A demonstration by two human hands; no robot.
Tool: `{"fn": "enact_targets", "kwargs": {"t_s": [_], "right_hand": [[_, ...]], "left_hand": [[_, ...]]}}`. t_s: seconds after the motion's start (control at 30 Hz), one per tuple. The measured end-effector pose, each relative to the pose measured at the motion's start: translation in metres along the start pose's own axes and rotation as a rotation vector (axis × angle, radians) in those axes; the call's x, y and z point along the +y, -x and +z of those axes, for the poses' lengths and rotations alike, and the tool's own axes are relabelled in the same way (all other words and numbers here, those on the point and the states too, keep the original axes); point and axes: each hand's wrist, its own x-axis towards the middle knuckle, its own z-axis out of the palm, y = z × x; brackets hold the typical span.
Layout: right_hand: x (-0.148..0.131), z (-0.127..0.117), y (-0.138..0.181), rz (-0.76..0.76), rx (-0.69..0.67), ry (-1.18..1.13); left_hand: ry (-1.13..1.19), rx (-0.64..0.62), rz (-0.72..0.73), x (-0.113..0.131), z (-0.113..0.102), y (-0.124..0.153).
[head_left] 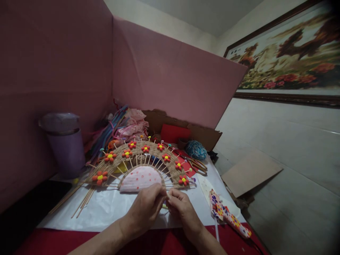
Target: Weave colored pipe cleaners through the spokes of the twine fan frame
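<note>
My left hand [148,205] and my right hand [182,209] meet in front of a fan-shaped craft [172,157]. Their fingertips are pinched close together, with a small pale piece between them that is too small to name. The craft has a woven twine arch on thin sticks, red and orange flowers [145,148] with yellow centres, and small coloured tips along its outer edge. At its base is a white half-round fabric panel [142,179] with red dots. My hands hide the panel's lower right corner.
A flower-patterned glue gun [235,223] lies at right. Scissors [198,164] and blue yarn [196,149] are behind it. A purple bin [66,148] stands left, near pipe cleaners [114,122]. Loose sticks [84,202] lie on the white sheet [106,212]. Pink panels [170,71] enclose the back.
</note>
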Motion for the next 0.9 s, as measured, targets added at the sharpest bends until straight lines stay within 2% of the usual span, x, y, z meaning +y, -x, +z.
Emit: {"fn": "enact_targets", "kwargs": {"t_s": [0.17,0.3,0.43,0.7,0.9], "right_hand": [[-0.0015,-0.0022,0.0007,0.091,-0.034,-0.014],[0.0013,-0.0049,-0.0017,0.01,0.006,0.093],[0.0029,-0.0052,-0.0032,-0.017,0.001,0.114],[0.0007,-0.0016,-0.0019,0.007,0.009,0.136],[0.0015,-0.0024,-0.0003,-0.098,-0.013,0.25]], "left_hand": [[0.045,0.009,-0.034,-0.0007,0.0,-0.0013],[0.185,-0.032,-0.096,0.0011,-0.0036,-0.005],[0.222,-0.08,-0.146,0.0005,-0.005,-0.0067],[0.367,-0.101,-0.272,-0.0003,-0.0031,-0.0066],[0.515,-0.1,-0.38,0.0013,-0.0016,-0.0067]]}}
